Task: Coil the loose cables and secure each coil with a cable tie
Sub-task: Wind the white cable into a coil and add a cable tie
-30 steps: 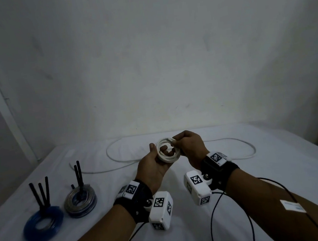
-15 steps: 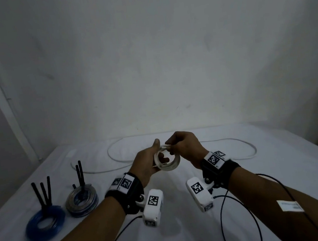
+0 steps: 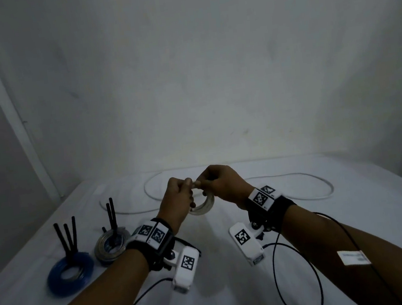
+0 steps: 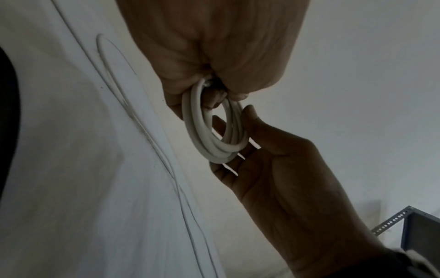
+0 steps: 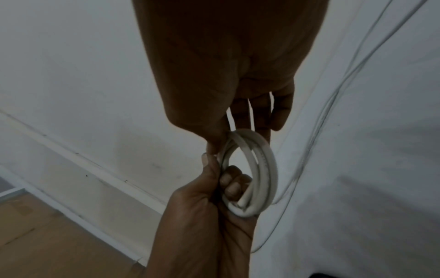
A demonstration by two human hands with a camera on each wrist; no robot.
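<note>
White cable coil (image 3: 205,203) hung above the table's (image 3: 353,209) middle, pinched by your left hand (image 3: 178,200) and right hand (image 3: 224,182); winding continued, next drawing in slack.

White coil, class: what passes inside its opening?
Left hand fingers curl through the white coil. Right hand covers its top, hiding any tie there.

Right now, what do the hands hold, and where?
Both hold the white cable coil at its top: left hand and right hand pinch it there.
</note>
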